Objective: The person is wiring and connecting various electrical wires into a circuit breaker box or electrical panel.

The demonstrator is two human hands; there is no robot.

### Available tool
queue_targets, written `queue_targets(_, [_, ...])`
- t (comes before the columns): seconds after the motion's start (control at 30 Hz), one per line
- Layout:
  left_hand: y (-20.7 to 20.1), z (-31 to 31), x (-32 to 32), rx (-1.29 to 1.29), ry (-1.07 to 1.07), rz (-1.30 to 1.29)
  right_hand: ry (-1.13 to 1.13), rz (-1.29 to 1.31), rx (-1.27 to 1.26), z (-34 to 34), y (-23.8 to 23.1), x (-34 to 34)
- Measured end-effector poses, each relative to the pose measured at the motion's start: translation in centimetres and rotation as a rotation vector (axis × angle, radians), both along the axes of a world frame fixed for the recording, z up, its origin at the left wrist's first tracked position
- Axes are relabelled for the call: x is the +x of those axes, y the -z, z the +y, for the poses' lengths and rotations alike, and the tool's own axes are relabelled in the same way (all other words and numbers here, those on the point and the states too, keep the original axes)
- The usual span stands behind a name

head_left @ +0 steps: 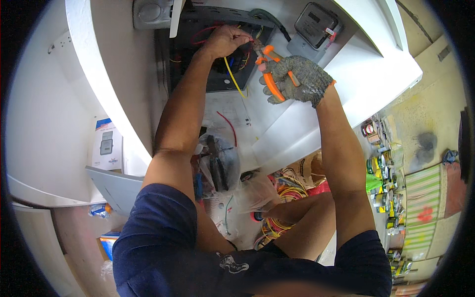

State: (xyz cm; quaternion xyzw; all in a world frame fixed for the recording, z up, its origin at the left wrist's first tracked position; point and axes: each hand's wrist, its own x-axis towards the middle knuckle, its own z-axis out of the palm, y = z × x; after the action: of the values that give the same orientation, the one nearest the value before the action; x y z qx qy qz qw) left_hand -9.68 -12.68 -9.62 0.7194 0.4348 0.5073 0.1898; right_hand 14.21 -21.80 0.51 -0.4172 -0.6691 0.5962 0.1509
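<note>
My bare left hand (pixel 225 42) reaches into a dark metal box (pixel 198 81) set in a white cabinet, its fingers pinched on a red wire (pixel 200 34). My right hand (pixel 302 79), in a grey work glove with the thumb tip bare, is closed round pliers (pixel 274 88) with orange handles. The pliers' jaws meet the wire right beside my left fingertips; whether they bite into it is too small to tell. Below my left hand a yellow wire (pixel 232 76) hangs out over the box's edge. More wires inside the box are partly hidden by my left hand and forearm.
An electricity meter (pixel 316 24) is at the box's right, another grey meter (pixel 151 14) at upper left. A red wire offcut (pixel 228 126) lies on the cabinet's white base. Nearer are a clear plastic bag (pixel 225 158) and coiled yellow wire (pixel 292 193). Cans (pixel 378 166) line the right.
</note>
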Motion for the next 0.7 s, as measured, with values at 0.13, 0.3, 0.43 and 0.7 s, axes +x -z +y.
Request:
queue_targets(0.13, [0.1, 0.3, -0.1, 0.048, 0.048, -0.02, -0.016, -0.014, -0.05, 0.0, -0.1, -0.2])
queue_targets(0.3, [0.0, 0.4, -0.2, 0.11, 0.091, -0.024, 0.014, 0.057, -0.029, -0.3, -0.2, -0.6])
queue_targets(0.43, [-0.1, 0.0, 0.0, 0.049, 0.026, 0.012, 0.091, 0.005, -0.061, 0.1, 0.1, -0.1])
queue_targets(0.7, [0.2, 0.7, 0.3, 0.076, 0.073, -0.045, 0.224, -0.604, 0.33, -0.4, 2.1, -0.9])
